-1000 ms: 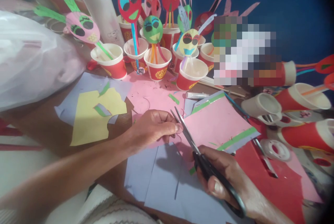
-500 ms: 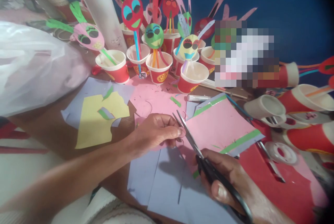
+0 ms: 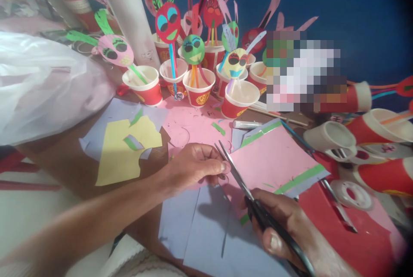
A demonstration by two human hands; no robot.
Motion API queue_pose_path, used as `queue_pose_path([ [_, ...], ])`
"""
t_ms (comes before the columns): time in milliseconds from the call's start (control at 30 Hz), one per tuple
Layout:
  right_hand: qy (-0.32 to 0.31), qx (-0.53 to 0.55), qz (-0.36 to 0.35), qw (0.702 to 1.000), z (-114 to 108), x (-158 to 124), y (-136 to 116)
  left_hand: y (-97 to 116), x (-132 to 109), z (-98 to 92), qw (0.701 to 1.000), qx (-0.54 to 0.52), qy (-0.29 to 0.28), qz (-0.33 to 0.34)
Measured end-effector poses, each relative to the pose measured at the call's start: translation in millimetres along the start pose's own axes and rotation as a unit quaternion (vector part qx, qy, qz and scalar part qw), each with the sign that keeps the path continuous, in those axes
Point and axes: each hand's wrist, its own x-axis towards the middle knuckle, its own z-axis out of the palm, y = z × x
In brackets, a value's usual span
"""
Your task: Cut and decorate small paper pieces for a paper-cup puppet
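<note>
In the middle of the frame, a small pink paper piece (image 3: 227, 167) is pinched between the thumb and a finger of the left hand (image 3: 195, 165). To the lower right, the scissors (image 3: 258, 213) are held by their black handles, with the right hand (image 3: 285, 219) wrapped around them. The two blades are spread a little and are pointed up and to the left, just beside the pink piece. Whether it is touched by a blade cannot be told. Below the hands, blue paper (image 3: 206, 242) is spread at the bottom of the frame. A pink sheet (image 3: 274, 156) with green edges is laid right of the blades. At the middle left, yellow paper (image 3: 118, 152) is laid over more blue paper (image 3: 90, 139). Red paper (image 3: 355, 236) and a roll of tape (image 3: 366, 197) are seen at the right. Across the top, a pink face (image 3: 116, 50), a red face (image 3: 167, 23), a green face (image 3: 193, 50) and a yellow face (image 3: 237, 64) are propped up by red and white cups (image 3: 200, 97). A white bag (image 3: 48, 87) is seen at the left edge
</note>
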Motion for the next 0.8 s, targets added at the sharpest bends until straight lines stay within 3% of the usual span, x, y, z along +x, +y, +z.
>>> queue_pose_path([
  [200,0.008,-0.012,0.015,1.000,-2,-1,3,-2,0,-1.3,1.000,0.022,0.000,0.006],
  [333,0.023,-0.011,-0.011,1.000,-7,-2,5,-3,0,-3.9,0.999,0.036,-0.008,0.018],
  [500,0.082,-0.116,-0.035,0.989,-9,0,-1,-3,0,-5.2,0.998,0.035,0.013,0.053],
  [633,0.124,-0.243,-0.011,0.962,-7,0,-5,-3,-6,-7.3,0.993,0.021,0.067,0.092],
  [800,0.167,-0.386,-0.021,0.907,-5,-11,0,-2,-12,-12.4,0.979,0.050,0.150,0.127],
])
